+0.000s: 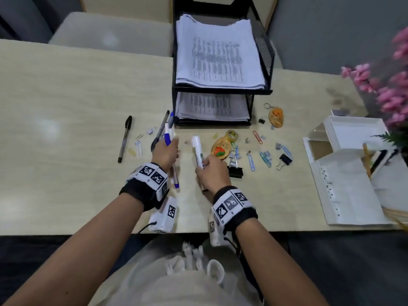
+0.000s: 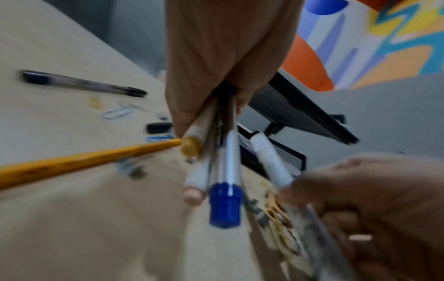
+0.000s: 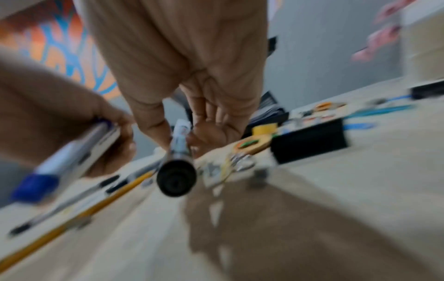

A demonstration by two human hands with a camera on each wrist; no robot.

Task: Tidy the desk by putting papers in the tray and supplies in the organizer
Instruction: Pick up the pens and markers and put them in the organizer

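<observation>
My left hand [image 1: 170, 149] grips a bundle of pens [image 1: 167, 133], seen close in the left wrist view as several barrels with a blue cap [image 2: 225, 204] toward the camera. My right hand [image 1: 206, 167] holds a white marker [image 1: 197, 149] upright just above the desk; its black end [image 3: 176, 177] faces the right wrist camera. The black mesh paper tray [image 1: 268, 62] stands behind both hands with stacked papers [image 1: 218, 51] on two levels. The white organizer [image 1: 344, 184] sits at the desk's right edge. A black pen [image 1: 124, 139] and a yellow pencil [image 2: 84, 163] lie on the desk.
Paper clips [image 1: 251, 162], binder clips [image 1: 235, 171], a tape roll [image 1: 233, 135] and two keychains [image 1: 276, 117] are scattered right of my hands. Pink flowers [image 1: 393, 85] stand at the far right. A chair [image 1: 110, 34] sits beyond the desk.
</observation>
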